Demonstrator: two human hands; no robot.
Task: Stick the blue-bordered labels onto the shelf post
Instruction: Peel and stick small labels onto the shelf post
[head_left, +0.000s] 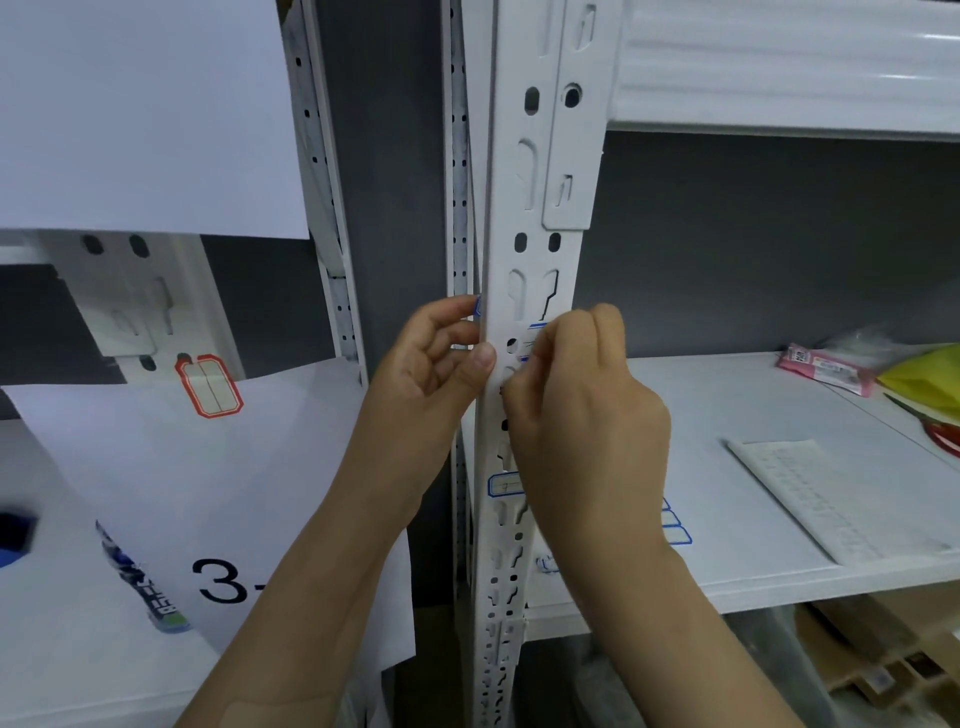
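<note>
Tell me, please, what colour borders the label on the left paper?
Red-orange, clearest in the head view.

Red-bordered label (209, 385) at 9 o'clock, stuck on the neighbouring upright. Below it a white sheet (218, 519) printed "3-", with a marker pen (140, 582) lying on its left edge at 8 o'clock. Another blank sheet (145, 114) hangs at 11 o'clock. Dark blue object (15, 535) at far left edge, blurred. On the right shelf (753, 571): white ruler (815, 499) at 4 o'clock, pink packet (826, 369) and yellow bag (930, 379) at 3 o'clock, red item (943, 435) just beneath the bag. Cardboard (878, 654) under the shelf at 5 o'clock.
</note>
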